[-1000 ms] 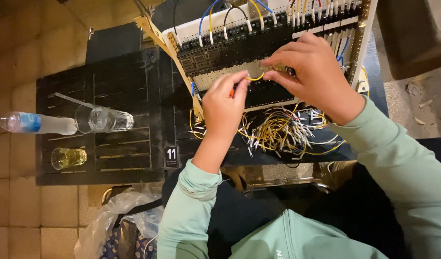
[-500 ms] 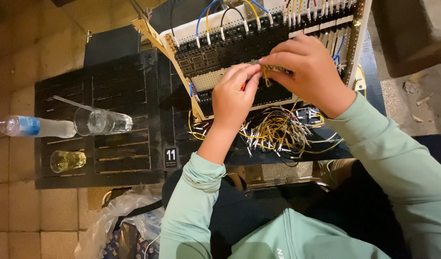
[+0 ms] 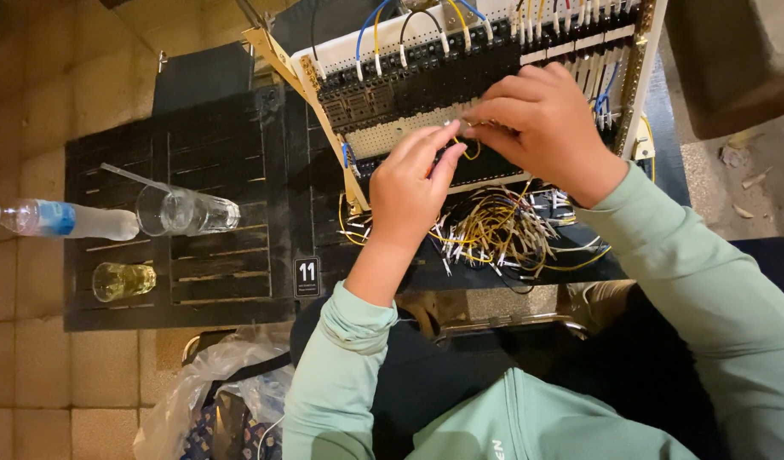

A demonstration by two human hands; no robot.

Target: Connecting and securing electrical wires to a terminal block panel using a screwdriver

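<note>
both hands upper centre: left hand (image 3: pixel 409 192) and right hand (image 3: pixel 545 128) pinch-closed on yellow wire (image 3: pixel 470 153), steadying it against tilted terminal board (image 3: pixel 426 89).

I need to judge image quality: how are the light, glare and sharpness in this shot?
Head view: warm, dim light; black table nearly swallows detail; glare on the clear glass; left hand and right hand fairly sharp, frame edges slightly soft.

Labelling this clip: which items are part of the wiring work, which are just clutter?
In use: left hand; right hand; short yellow jumper wire; upright black-and-white terminal panel; loose pile of yellow and white wires.

Lying about: clear plastic water bottle; empty clear glass; small glass of yellow liquid; crumpled plastic bag.
</note>
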